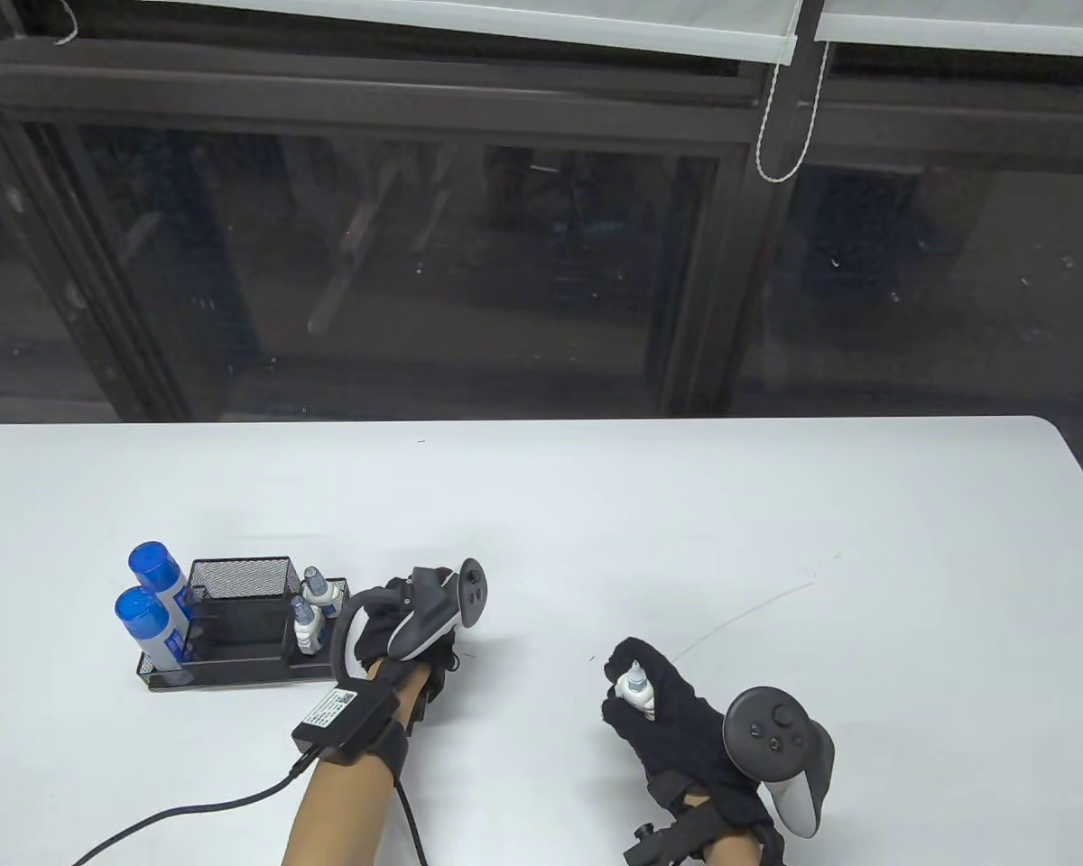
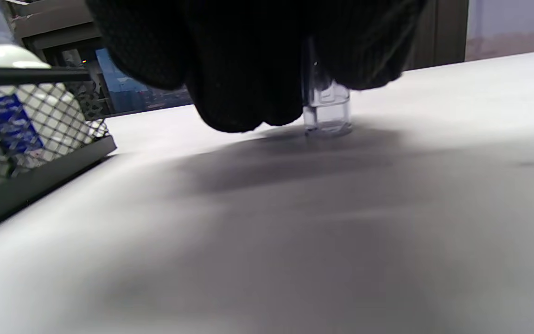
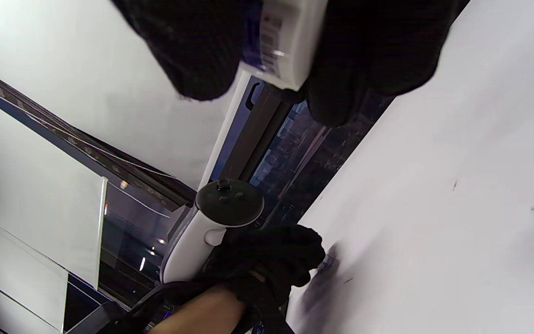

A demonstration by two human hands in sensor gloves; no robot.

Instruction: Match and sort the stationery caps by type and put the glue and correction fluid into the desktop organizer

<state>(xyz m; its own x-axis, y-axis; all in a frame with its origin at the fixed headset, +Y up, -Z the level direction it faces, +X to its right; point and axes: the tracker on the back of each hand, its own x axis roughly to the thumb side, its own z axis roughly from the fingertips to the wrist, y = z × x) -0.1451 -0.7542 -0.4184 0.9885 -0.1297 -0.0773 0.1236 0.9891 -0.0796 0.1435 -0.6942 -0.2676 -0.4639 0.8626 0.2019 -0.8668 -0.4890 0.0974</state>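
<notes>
My right hand (image 1: pixel 618 681) grips a small white correction fluid bottle (image 1: pixel 639 693) with its bare nozzle pointing up, just above the table right of centre. The right wrist view shows the bottle's labelled body (image 3: pixel 285 41) between my fingers. My left hand (image 1: pixel 381 606) is lowered beside the black mesh organizer (image 1: pixel 235 577). In the left wrist view its fingers (image 2: pixel 244 69) pinch the top of a clear cap (image 2: pixel 327 111) that stands on the table. Two blue-capped glue sticks (image 1: pixel 149 591) stand in the organizer's left end. Two capped correction fluid bottles (image 1: pixel 311 609) stand in its right end.
The white table (image 1: pixel 776 541) stretches wide to the right and behind my hands. A black cable (image 1: pixel 189 807) runs from my left wrist toward the front edge. Dark windows stand beyond the table's far edge. The organizer's mesh wall (image 2: pixel 26 130) is close on my left hand's left.
</notes>
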